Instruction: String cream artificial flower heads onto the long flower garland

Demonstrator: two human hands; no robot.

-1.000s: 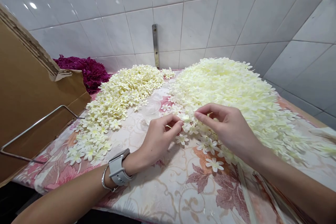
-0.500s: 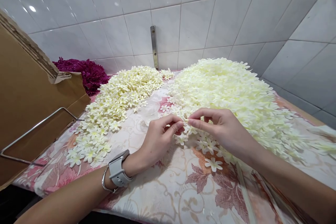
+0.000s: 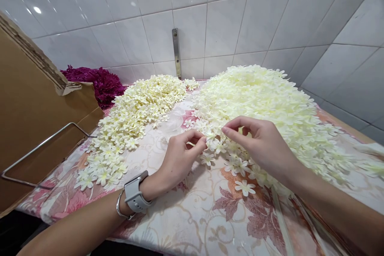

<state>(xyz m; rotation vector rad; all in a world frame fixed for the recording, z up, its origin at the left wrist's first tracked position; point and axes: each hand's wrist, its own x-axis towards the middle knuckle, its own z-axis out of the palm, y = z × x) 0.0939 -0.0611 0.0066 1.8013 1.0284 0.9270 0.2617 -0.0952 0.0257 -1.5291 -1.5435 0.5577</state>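
My left hand (image 3: pixel 181 156) is over the flowered cloth, thumb and forefinger pinched together. Whatever lies in that pinch is too small to make out. To its right, my right hand (image 3: pixel 262 144) hovers at the front of a big pile of pale yellow-white flower heads (image 3: pixel 255 92). Its thumb and forefinger also meet at the tips, and I cannot see clearly what they hold. Loose flowers lie between and below the hands, one of them a single white flower (image 3: pixel 245 187) on the cloth. A grey-strapped watch (image 3: pixel 136 193) and a bangle circle my left wrist.
A second pile of smaller cream flowers (image 3: pixel 144 104) spreads along the left. Behind it lies a purple bunch (image 3: pixel 99 86). A cardboard box (image 3: pixel 39 112) and a bent metal wire frame (image 3: pixel 42 148) stand at far left. Tiled wall (image 3: pixel 225 24) closes off the back.
My hands have drawn apart: the right one has moved up and to the right, away from the left fingertips. My left hand has barely shifted.
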